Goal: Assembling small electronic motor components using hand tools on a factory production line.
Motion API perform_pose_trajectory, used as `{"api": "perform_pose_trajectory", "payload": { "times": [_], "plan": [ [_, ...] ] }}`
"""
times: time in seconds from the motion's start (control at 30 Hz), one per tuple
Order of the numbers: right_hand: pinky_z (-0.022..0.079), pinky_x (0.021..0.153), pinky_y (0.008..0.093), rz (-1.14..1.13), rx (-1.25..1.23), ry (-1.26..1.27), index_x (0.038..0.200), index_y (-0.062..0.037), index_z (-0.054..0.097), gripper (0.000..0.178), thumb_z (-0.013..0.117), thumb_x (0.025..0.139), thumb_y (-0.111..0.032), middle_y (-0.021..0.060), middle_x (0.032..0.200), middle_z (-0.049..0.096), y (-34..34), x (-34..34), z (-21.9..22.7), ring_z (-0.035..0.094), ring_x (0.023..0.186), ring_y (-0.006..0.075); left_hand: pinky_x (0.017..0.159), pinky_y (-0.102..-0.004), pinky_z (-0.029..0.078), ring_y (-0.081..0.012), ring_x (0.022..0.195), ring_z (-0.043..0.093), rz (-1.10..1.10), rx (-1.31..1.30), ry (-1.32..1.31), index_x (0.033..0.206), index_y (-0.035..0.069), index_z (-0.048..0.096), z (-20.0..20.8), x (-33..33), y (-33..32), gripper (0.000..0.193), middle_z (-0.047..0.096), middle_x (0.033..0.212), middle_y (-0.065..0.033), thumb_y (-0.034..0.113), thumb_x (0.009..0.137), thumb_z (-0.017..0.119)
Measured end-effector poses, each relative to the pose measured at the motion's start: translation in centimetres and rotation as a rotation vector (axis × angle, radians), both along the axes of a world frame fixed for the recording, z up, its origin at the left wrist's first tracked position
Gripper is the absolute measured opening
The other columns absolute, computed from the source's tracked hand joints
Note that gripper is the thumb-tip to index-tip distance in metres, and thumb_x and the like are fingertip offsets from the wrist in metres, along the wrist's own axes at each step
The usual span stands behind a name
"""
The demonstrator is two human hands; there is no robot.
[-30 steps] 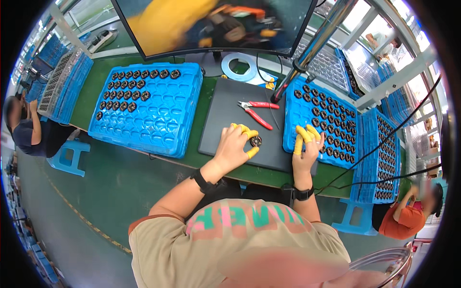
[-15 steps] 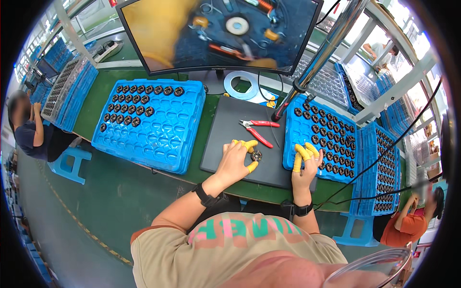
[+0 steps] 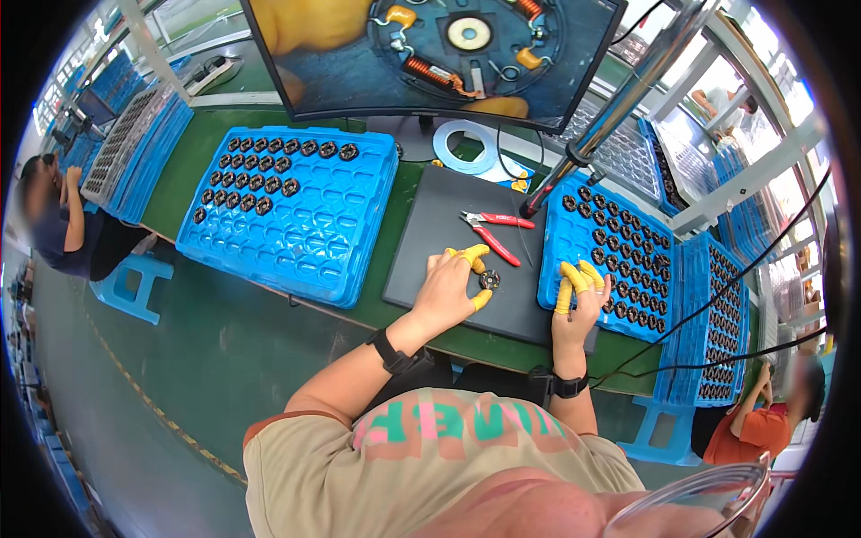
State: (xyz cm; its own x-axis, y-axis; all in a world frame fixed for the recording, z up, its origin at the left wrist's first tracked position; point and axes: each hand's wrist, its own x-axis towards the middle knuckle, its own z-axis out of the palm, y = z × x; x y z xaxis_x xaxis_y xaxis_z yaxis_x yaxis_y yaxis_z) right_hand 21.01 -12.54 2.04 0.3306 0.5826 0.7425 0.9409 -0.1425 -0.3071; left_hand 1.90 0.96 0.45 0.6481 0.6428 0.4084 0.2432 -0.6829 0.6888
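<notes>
On the dark grey mat [image 3: 421, 229], my left hand [image 3: 446, 289] pinches a small round black component [image 3: 489, 280] between its thumb and fingers. Yellow finger cots cover several fingertips on both hands. My right hand [image 3: 581, 305] rests at the near left edge of the right blue tray [image 3: 558, 242]; its fingers are loosely bent and apart, with nothing visible in them. Beyond my left hand lie red-handled side cutters [image 3: 495, 235], jaws toward the left. The monitor [image 3: 439, 58] shows a magnified round part with copper coils and orange-yellow pieces, plus yellow fingertips.
The left blue tray [image 3: 314, 233] holds several rows of round components and bare pockets. A metal pole [image 3: 603, 115] rises beside the right tray. A white ring-shaped roll [image 3: 465, 148] lies behind the mat. Black cables [image 3: 708, 309] cross the right side. Co-workers sit at both sides.
The view has shifted slightly. On the monitor, the magnified part is sharper and the yellow finger covers less of it. Both hands keep nearly the same places.
</notes>
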Motion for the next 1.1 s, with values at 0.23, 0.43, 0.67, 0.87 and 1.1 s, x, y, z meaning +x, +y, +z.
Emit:
{"api": "perform_pose_trajectory", "payload": {
  "times": [0.23,0.43,0.67,0.87,1.1],
  "plan": [
    [0.021,0.113,0.0504,-0.006,-0.012,-0.003,0.107,-0.0099,0.069,0.022,0.064,0.086,-0.005,0.0077,0.098,0.066,-0.1,0.0,-0.4,0.06,0.109,0.026,0.091,-0.039,0.034,-0.0252,0.099,0.054,-0.015,-0.047,0.018,0.122,0.007,0.055,0.4,-0.3,-0.2,0.054,0.062,0.1,-0.0054,0.016,0.073,0.076],
    [0.021,0.113,0.0508,-0.008,-0.014,-0.012,0.107,-0.0101,0.07,0.023,0.064,0.086,-0.005,0.0072,0.099,0.066,-0.1,0.1,-0.5,0.06,0.11,0.0257,0.09,-0.0375,0.035,-0.0223,0.094,0.055,-0.006,-0.002,-0.015,0.125,0.009,0.054,0.1,-0.3,-0.2,0.058,0.063,0.095,-0.0032,0.015,0.072,0.076],
    [0.024,0.112,0.047,0.025,0.031,0.061,0.117,-0.0047,0.061,0.03,0.061,0.087,-0.002,0.0078,0.098,0.067,0.0,-0.2,-0.2,0.059,0.11,0.0266,0.09,-0.0375,0.035,-0.023,0.093,0.056,0.007,0.027,-0.019,0.124,0.009,0.054,0.2,-0.3,0.0,0.058,0.063,0.094,-0.0035,0.015,0.072,0.077],
    [0.044,0.08,0.0383,0.388,-0.009,0.173,0.093,-0.0059,0.063,0.021,0.071,0.075,0.001,0.0099,0.089,0.065,0.3,-3.5,-1.0,0.061,0.085,0.0299,0.09,-0.0377,0.036,-0.0229,0.092,0.056,0.0,-0.013,-0.021,0.124,0.009,0.054,0.3,-0.2,-0.1,0.058,0.063,0.093,-0.0033,0.016,0.071,0.078],
    [0.043,0.073,0.0379,0.434,-0.174,0.104,0.09,-0.0074,0.067,0.021,0.075,0.071,-0.002,0.0077,0.083,0.064,0.9,-4.8,0.3,0.061,0.084,0.0282,0.089,-0.0392,0.036,-0.0263,0.099,0.054,-0.021,-0.023,0.007,0.122,0.007,0.053,0.4,-0.2,-0.2,0.056,0.062,0.098,-0.006,0.017,0.073,0.076]
  ]
}}
